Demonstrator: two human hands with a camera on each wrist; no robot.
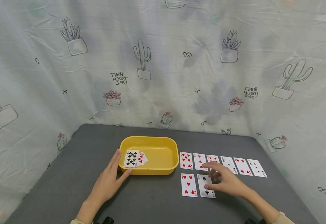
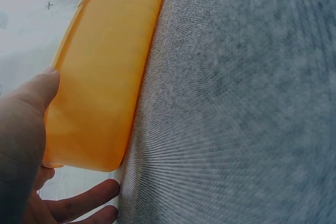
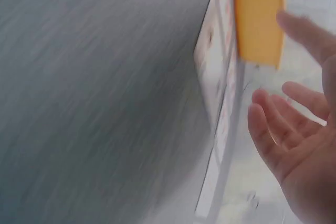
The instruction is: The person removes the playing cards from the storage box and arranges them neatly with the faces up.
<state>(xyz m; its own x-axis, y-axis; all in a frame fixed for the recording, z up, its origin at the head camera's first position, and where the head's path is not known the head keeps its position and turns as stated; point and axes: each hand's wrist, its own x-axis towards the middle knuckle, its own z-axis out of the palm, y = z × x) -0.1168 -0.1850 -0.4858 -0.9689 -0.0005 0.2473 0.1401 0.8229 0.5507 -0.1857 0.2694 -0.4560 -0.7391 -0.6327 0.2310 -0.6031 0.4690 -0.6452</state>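
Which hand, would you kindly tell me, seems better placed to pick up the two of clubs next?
Probably the right hand: it hovers, empty, at the two of clubs, while the left hand is farther off, touching the yellow tray.

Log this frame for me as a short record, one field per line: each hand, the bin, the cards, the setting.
left hand: holds the yellow bin at its near left corner
right hand: holds nothing, above the two of clubs, fingers loosely bent
bin contents: a few cards at the left end, a club on top
front row: five of hearts, two of clubs
back row: six cards
surface: dark gray table
backdrop: cactus-print sheet
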